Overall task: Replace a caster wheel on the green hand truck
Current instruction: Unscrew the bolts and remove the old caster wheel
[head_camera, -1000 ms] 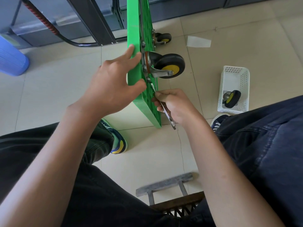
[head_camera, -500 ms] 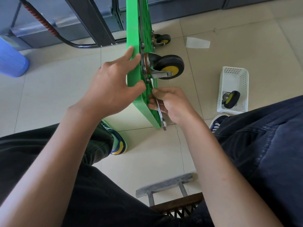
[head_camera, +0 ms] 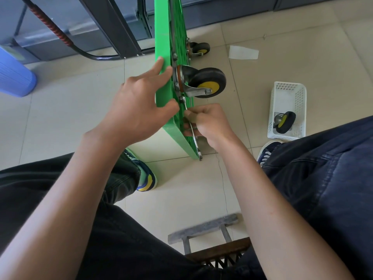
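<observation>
Caster wheel (head_camera: 207, 82): right hand (head_camera: 210, 123) grips wrench (head_camera: 194, 136), seemingly on bolt.

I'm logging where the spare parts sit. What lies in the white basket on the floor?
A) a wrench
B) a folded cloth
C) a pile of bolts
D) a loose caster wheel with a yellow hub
D: the white basket beside the person's right leg holds a single black caster wheel with a yellow hub, while the wrench is in the right hand at the green hand truck.
</observation>
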`<state>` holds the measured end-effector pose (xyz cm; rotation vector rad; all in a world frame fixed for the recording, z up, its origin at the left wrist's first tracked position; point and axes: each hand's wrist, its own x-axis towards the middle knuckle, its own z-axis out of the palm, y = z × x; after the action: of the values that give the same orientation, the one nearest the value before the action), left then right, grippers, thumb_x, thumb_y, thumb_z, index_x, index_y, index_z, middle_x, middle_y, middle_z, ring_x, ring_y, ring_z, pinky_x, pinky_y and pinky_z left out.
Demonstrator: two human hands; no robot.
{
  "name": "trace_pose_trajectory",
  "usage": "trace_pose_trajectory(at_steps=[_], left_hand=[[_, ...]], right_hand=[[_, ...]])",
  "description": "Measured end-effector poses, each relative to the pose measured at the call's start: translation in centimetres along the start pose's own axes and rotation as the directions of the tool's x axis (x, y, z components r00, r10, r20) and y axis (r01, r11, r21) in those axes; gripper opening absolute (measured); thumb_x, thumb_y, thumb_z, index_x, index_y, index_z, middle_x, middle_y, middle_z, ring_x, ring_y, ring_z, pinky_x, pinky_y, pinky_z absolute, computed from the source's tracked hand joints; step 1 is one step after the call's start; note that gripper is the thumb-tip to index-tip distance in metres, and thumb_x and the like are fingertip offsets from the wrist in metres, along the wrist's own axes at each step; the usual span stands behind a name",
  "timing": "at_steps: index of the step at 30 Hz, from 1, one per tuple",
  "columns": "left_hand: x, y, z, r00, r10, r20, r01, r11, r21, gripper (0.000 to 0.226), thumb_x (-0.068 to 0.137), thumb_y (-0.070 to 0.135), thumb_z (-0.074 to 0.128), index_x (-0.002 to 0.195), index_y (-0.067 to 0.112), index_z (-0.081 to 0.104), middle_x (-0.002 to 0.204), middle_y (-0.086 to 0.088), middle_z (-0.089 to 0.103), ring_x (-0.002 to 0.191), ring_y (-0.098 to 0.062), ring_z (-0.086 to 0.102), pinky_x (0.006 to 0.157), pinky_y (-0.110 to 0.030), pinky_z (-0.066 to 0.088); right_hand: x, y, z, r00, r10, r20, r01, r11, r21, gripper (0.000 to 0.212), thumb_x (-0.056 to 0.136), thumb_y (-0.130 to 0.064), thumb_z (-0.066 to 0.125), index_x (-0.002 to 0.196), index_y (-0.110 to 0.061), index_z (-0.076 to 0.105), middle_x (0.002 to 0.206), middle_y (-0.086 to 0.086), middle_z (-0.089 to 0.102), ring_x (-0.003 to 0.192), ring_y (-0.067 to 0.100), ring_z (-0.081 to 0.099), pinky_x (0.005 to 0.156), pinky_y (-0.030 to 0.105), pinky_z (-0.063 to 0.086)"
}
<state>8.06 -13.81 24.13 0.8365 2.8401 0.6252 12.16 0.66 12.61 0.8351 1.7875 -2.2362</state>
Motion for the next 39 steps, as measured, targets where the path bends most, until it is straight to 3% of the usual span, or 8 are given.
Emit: trace_pose_trajectory(at_steps=[3, 7, 14, 18, 25, 33, 36, 39], left_hand=[[0.0, 0.0, -0.1, 1.000, -0.009, 0.001, 0.009, 1.000, -0.003, 0.070, 0.082, 0.038, 0.054, 0.150, 0.024, 0.049, 0.162, 0.005, 0.033, 0.123, -0.032, 0.060, 0.102, -0.046, 0.049], [-0.1, -0.1, 0.1, 1.000, -0.004, 0.002, 0.004, 1.000, -0.001, 0.065, 0.087, 0.034, 0.060, 0.150, 0.023, 0.048, 0.162, 0.004, 0.032, 0.123, -0.032, 0.059, 0.104, -0.045, 0.048], [0.0, 0.0, 0.0, 1.000, -0.013, 0.007, 0.013, 1.000, 0.003, 0.070, 0.082, 0.038, 0.054, 0.150, 0.023, 0.048, 0.162, 0.005, 0.033, 0.123, -0.033, 0.060, 0.103, -0.047, 0.049], [0.0, 0.1, 0.0, 1.000, -0.016, 0.002, 0.016, 1.000, -0.008, 0.072, 0.081, 0.040, 0.053, 0.150, 0.023, 0.048, 0.162, 0.005, 0.033, 0.125, -0.032, 0.059, 0.105, -0.049, 0.048], [-0.1, 0.0, 0.0, 1.000, -0.005, 0.002, 0.005, 1.000, -0.004, 0.070, 0.082, 0.038, 0.053, 0.150, 0.022, 0.048, 0.162, 0.004, 0.033, 0.122, -0.031, 0.061, 0.104, -0.048, 0.048], [-0.1, 0.0, -0.2, 1.000, -0.010, 0.015, 0.010, 1.000, -0.015, 0.070, 0.083, 0.040, 0.054, 0.151, 0.024, 0.046, 0.162, 0.007, 0.031, 0.123, -0.029, 0.060, 0.103, -0.046, 0.049], [-0.1, 0.0, -0.2, 1.000, -0.004, 0.014, 0.004, 1.000, -0.018, 0.069, 0.084, 0.037, 0.056, 0.151, 0.023, 0.046, 0.162, 0.007, 0.031, 0.121, -0.030, 0.061, 0.103, -0.046, 0.049], [-0.1, -0.1, -0.1, 1.000, -0.007, 0.012, 0.007, 1.000, -0.017, 0.064, 0.090, 0.030, 0.063, 0.152, 0.023, 0.045, 0.163, 0.007, 0.030, 0.119, -0.028, 0.061, 0.103, -0.046, 0.049]], right_hand=[[0.1, 0.7, 0.0, 1.000, -0.011, -0.017, 0.011, 1.000, -0.002, 0.010, 0.098, -0.001, 0.065, 0.102, -0.001, 0.074, 0.075, 0.007, 0.071, 0.057, 0.016, 0.065, 0.061, 0.030, 0.059], [0.1, 0.3, 0.4, 1.000, -0.017, -0.007, 0.016, 1.000, -0.027, 0.016, 0.099, -0.002, 0.063, 0.087, -0.009, 0.073, 0.074, 0.008, 0.070, 0.057, 0.015, 0.064, 0.060, 0.031, 0.059], [0.4, -0.2, 0.5, 0.999, -0.026, 0.020, 0.027, 0.996, -0.085, 0.014, 0.100, -0.005, 0.063, 0.091, -0.008, 0.073, 0.080, 0.009, 0.071, 0.063, 0.017, 0.065, 0.062, 0.035, 0.060], [0.6, 0.9, 0.5, 0.988, -0.155, -0.015, 0.147, 0.961, -0.236, 0.016, 0.100, -0.007, 0.063, 0.099, -0.014, 0.077, 0.078, -0.003, 0.071, 0.070, 0.017, 0.066, 0.077, 0.047, 0.063], [1.9, 2.5, -0.2, 0.916, -0.400, -0.013, 0.349, 0.813, -0.467, 0.026, 0.099, -0.007, 0.063, 0.122, -0.011, 0.075, 0.108, 0.005, 0.073, 0.094, 0.018, 0.064, 0.077, 0.015, 0.047], [4.1, 4.1, -0.6, 0.789, -0.613, 0.030, 0.519, 0.640, -0.567, 0.027, 0.094, 0.002, 0.062, 0.115, -0.006, 0.076, 0.097, 0.004, 0.069, 0.088, 0.018, 0.063, 0.078, 0.011, 0.045], [3.7, 4.3, -0.9, 0.855, -0.518, 0.030, 0.446, 0.703, -0.554, 0.027, 0.096, 0.001, 0.062, 0.118, -0.008, 0.076, 0.104, 0.009, 0.073, 0.096, 0.024, 0.066, 0.089, 0.033, 0.055], [3.0, 4.3, -1.6, 0.928, -0.369, 0.043, 0.327, 0.755, -0.568, 0.024, 0.098, -0.007, 0.062, 0.117, -0.013, 0.077, 0.105, 0.005, 0.076, 0.097, 0.023, 0.070, 0.089, 0.039, 0.056]])
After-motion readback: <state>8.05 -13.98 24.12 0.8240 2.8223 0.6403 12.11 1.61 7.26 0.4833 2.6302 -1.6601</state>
